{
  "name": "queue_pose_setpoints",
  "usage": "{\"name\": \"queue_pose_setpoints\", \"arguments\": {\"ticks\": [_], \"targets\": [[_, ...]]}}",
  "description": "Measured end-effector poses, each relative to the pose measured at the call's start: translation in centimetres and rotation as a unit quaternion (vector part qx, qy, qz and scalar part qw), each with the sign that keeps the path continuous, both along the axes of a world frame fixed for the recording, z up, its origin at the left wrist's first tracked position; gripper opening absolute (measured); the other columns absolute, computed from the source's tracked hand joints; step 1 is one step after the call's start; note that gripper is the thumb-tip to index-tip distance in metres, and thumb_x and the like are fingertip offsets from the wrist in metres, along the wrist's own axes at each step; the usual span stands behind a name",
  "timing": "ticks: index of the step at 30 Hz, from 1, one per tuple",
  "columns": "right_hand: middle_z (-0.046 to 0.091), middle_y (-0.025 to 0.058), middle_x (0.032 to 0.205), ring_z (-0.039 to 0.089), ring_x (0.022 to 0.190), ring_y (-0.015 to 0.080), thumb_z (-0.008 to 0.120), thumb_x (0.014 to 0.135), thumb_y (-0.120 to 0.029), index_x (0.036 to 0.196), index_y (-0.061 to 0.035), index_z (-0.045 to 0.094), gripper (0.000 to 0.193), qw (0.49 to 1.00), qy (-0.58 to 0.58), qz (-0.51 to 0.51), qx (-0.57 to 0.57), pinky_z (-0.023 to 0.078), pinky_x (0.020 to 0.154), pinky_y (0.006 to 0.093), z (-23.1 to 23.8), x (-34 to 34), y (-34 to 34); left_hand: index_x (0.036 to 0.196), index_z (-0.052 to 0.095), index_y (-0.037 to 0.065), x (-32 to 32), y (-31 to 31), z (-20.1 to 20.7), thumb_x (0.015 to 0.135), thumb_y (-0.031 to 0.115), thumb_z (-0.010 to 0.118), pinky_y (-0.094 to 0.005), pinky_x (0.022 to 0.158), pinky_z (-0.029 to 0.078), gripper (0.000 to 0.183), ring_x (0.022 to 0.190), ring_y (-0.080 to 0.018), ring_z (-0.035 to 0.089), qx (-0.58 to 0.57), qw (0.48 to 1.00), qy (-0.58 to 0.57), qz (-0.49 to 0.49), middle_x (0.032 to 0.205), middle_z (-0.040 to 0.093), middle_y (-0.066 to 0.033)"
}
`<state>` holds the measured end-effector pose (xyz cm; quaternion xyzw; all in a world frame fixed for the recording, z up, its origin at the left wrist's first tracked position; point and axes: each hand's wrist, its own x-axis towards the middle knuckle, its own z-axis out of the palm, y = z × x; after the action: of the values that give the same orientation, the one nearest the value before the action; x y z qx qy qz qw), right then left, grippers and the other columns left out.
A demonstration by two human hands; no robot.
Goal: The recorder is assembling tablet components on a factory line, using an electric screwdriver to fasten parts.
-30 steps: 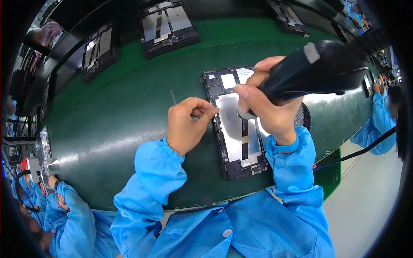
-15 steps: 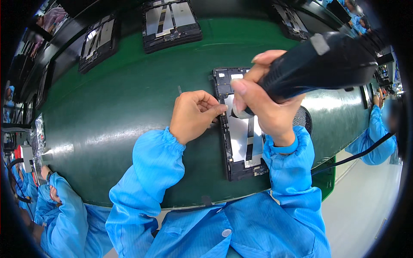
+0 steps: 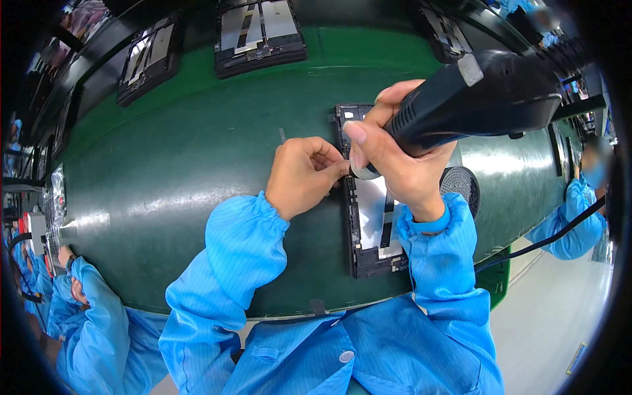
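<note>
My right hand (image 3: 405, 161) is wrapped round a black electric screwdriver (image 3: 484, 99), tilted with its pale nose down at the left edge of an open tablet (image 3: 368, 210). The tablet lies flat, showing a black frame, silvery panel and dark ribbon cable. Hand and tool cover much of its upper half. Beside the tool's nose, my left hand (image 3: 306, 172) pinches thumb and forefinger together at the tablet's left edge. What sits between those fingertips is too small to make out. A narrow grey strip (image 3: 282, 135) sticks up behind the left hand.
A round dark tray with a dotted surface (image 3: 462, 187) stands right of the tablet. More open tablets (image 3: 260, 36) line the far side of the green table (image 3: 171, 178). A black cable (image 3: 540, 240) hangs at right. Co-workers in blue sleeves (image 3: 102, 296) sit on both sides.
The tablet and my left hand have shifted slightly right. The screwdriver has moved a little left, bringing its nose to the tablet's left edge, close to my left fingertips.
</note>
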<state>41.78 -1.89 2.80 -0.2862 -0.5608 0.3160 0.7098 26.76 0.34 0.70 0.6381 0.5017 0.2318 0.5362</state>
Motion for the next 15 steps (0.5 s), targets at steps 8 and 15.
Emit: {"name": "queue_pose_setpoints", "arguments": {"ticks": [8, 15], "targets": [[0.056, 0.0085, 0.061, 0.056, 0.052, 0.0121, 0.066, 0.074, 0.009, 0.101, 0.0000, 0.042, 0.038, 0.999, -0.032, 0.033, -0.015, 0.046, 0.048, 0.0241, -0.3, 0.1, 0.2, 0.081, 0.064, -0.004, -0.3, 1.4, -0.3, 0.080, 0.003, 0.065, -0.0231, 0.051, 0.048, 0.007, 0.060, -0.0095, 0.060, 0.021, 0.996, -0.022, -0.080, 0.068, 0.064, -0.0068], [0.055, 0.0068, 0.061, 0.054, 0.051, 0.0100, 0.063, 0.074, 0.012, 0.104, 0.0006, 0.041, 0.038, 0.999, -0.036, 0.029, 0.003, 0.044, 0.047, 0.0227, -0.3, 0.6, 0.0, 0.083, 0.066, -0.001, -2.7, 3.6, 4.6, 0.070, 0.000, 0.069, -0.0304, 0.062, 0.051, 0.014, 0.070, -0.0243, 0.065, 0.216, 0.956, 0.138, -0.141, 0.081, 0.065, -0.0153]]}}
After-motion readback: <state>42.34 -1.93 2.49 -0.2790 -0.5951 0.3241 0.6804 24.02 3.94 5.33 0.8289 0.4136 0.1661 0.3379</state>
